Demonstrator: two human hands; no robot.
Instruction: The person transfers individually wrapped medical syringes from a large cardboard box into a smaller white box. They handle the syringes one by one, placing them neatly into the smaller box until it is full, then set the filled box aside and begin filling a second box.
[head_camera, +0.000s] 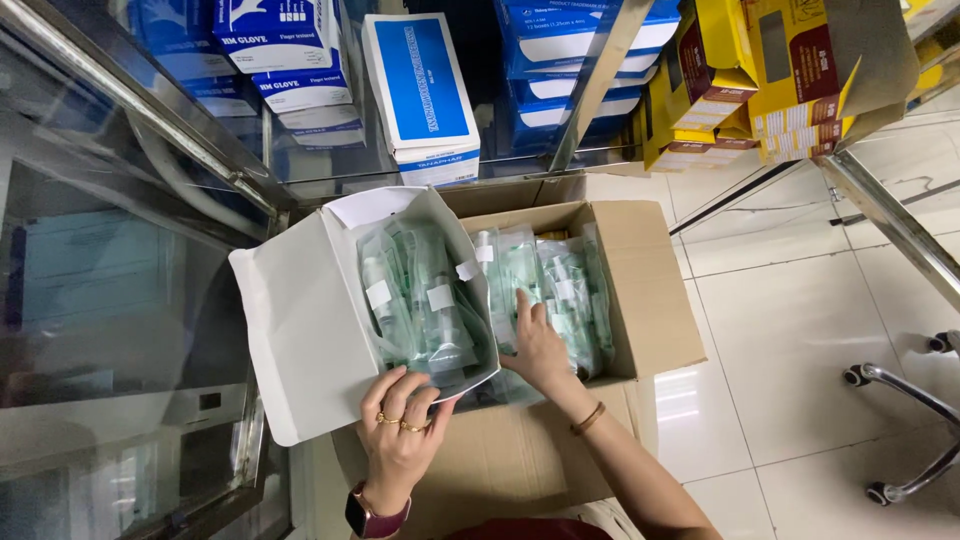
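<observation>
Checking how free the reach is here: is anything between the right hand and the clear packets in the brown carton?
Nothing visible does. The right hand is already inside the open cardboard carton, resting on the clear packets. The left hand holds the white box off to the side, out of that reach.

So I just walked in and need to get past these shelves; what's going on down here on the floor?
A person is bent over an open cardboard carton on the tiled floor. The left hand grips the lower edge of an open white box filled with clear sealed packets. The right hand reaches into the carton, resting on more of the same packets. Blue and yellow boxes sit on the glass shelves behind.
</observation>
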